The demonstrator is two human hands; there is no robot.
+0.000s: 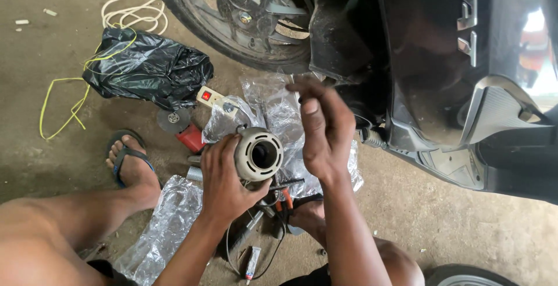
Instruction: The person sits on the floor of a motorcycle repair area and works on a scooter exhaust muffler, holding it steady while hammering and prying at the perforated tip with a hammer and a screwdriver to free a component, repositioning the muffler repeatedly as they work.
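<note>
Two hands (232, 175) working over a round metal part beside a scooter on a workshop floor.

Left hand is wrapping its fingers around the pale, slotted drum-shaped part (258, 154), holding it above the concrete floor (418, 204) with its dark open bore facing up. Right hand (322, 129) is hovering just above and right of the part, fingers loosely curled and holding nothing that shows. Below are lying clear plastic wrap (163, 228), pliers with orange grips (285, 199), a small tube (251, 263), a red grinder (183, 129), a white power strip (210, 96), a black bag (148, 65). Scooter wheel (244, 18) is standing behind. Judged good practice: keeping the part level and firmly gripped, bore kept clean.
</note>
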